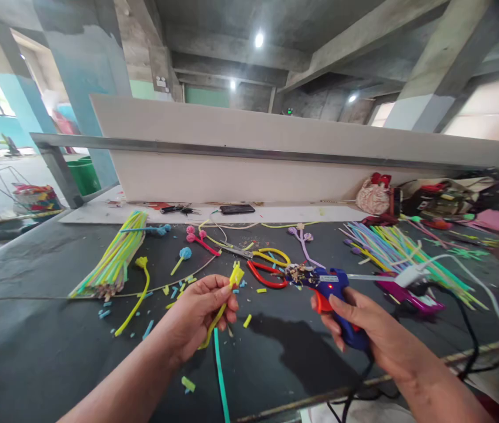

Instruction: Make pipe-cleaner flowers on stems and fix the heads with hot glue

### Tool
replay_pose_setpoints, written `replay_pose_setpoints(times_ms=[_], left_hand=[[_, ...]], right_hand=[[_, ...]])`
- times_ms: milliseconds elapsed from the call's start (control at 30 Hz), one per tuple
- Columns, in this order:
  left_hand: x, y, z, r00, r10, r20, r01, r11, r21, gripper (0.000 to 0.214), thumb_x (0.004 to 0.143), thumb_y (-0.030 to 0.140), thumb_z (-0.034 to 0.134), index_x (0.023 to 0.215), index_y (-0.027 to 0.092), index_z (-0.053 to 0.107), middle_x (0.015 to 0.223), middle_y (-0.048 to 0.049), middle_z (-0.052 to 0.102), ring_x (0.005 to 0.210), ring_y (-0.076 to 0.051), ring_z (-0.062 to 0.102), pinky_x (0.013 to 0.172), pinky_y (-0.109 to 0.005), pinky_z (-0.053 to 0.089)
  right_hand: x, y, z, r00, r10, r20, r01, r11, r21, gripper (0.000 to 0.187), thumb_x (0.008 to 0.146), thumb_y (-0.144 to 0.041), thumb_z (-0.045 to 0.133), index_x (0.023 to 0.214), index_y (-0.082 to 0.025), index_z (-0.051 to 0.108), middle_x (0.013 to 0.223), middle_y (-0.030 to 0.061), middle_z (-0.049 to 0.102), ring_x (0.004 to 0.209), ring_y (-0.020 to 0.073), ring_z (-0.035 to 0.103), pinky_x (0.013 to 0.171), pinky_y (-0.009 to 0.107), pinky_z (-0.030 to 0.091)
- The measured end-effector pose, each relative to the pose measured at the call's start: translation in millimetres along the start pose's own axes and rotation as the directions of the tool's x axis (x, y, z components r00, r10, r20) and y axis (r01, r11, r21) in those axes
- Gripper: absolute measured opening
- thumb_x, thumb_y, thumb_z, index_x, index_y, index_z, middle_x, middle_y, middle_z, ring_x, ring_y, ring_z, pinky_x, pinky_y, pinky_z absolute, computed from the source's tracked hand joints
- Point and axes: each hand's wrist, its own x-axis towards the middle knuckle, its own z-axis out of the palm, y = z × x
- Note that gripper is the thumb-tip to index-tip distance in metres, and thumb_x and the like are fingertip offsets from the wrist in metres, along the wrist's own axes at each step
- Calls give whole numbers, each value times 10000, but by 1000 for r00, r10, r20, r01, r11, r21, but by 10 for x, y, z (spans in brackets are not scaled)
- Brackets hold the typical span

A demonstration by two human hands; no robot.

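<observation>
My left hand (211, 308) pinches a yellow pipe cleaner (235, 275) whose top is bent into a small bundle, its stem trailing down below my fingers. My right hand (355, 320) is wrapped round the grip of a blue glue gun (334, 282) with an orange trigger and a small red light. A clear glue stick (370, 277) juts from its back, and the nozzle end, crusted with bits, points left. Just past the nozzle lie open scissors (271, 267) with one red and one yellow handle. A teal pipe cleaner (220, 376) lies below my left hand.
Pipe cleaner bundles lie left (114, 252) and right (390, 249). Cut scraps (188, 385) and finished-looking pieces, pink, blue and purple, are scattered about. A phone (237, 209) rests at the back. Right of the gun are a purple device (412, 295), a white plug (414, 273) and cords.
</observation>
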Motion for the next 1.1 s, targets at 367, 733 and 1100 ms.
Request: replay_pose_setpoints(times_ms=[367, 733, 1100], left_hand=[[24, 37, -72, 997, -71, 44, 69, 997, 40, 151, 808, 250, 634, 768, 134, 547, 614, 3, 600, 479, -52, 522, 391, -126, 361], [11, -30, -40, 990, -100, 104, 87, 989, 120, 179, 791, 288, 642, 743, 137, 558, 634, -10, 621, 412, -43, 479, 322, -117, 323], [-26, -5, 15, 991, -122, 56, 103, 960, 260, 230, 758, 343, 652, 700, 147, 546, 613, 3, 608, 367, -22, 416, 310, -120, 248]], right_hand=[[77, 59, -507, 964, 45, -261, -219, 691, -689, 375, 741, -484, 607, 535, -176, 545, 502, 34, 574, 494, 185, 582, 478, 280, 425], [296, 250, 910, 929, -309, 202, 336, 479, -811, 294, 717, -67, 622, 928, -269, 657, 934, -6, 649, 894, 154, 604, 780, 231, 425], [384, 82, 788, 932, -358, 51, 283, 634, -720, 131, 809, -149, 494, 740, -206, 590, 590, -26, 607, 567, 135, 599, 554, 222, 439]])
